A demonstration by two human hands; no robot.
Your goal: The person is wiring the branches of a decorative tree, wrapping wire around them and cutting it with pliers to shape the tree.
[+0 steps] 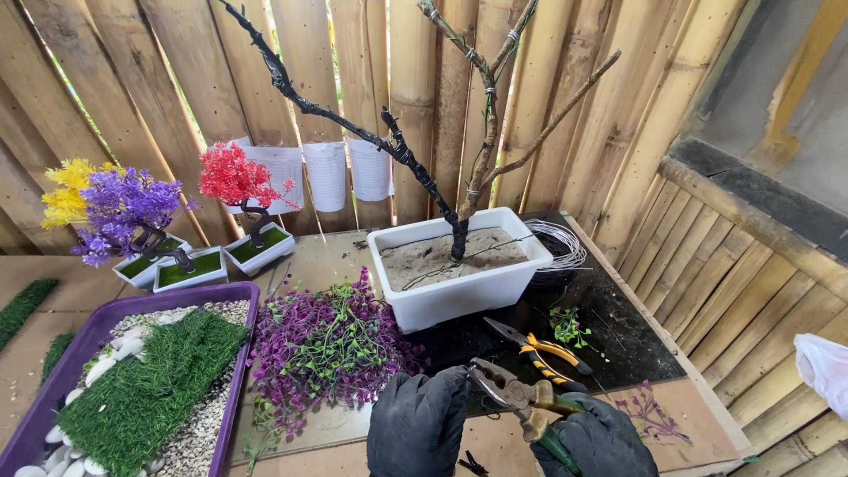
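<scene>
Hands: both in black gloves, low at the frame's bottom edge, close together over the counter (291, 265).
Left hand (417, 424): fist-like, fingers curled near the plier nose; whether it pinches anything small there, I cannot tell.
Right hand (599, 439): grip closed round the green handles of the pliers (517, 397), nose pointing up-left toward the left hand, jaws slightly parted.
Spare tool: cutters (541, 347) with orange-and-black handles lie on the dark mat just beyond the hands, untouched.
Tree: bare branch frame (415, 168), partly wrapped in black, stands upright in sand in the white planter (459, 291), beyond the hands at mid-counter.
Wire: coil (558, 245) lies just behind the planter's right end.
Foliage: heap of purple-green sprigs (331, 344) left of the hands, just beside the planter; a few loose sprigs on the mat to the right.
Tray: purple tray (238, 353) with grass mat, gravel and white pebbles at far left.
Finished pieces: small trees (168, 212) in yellow, purple and red, back left.
Step, as judged: working something small at the plier tips, likely wire or a sprig stem, for dressing the branches.
Next move, as judged: needs a steady left pinch close to the nose, then a reach forward to the branch without knocking the planter.
</scene>
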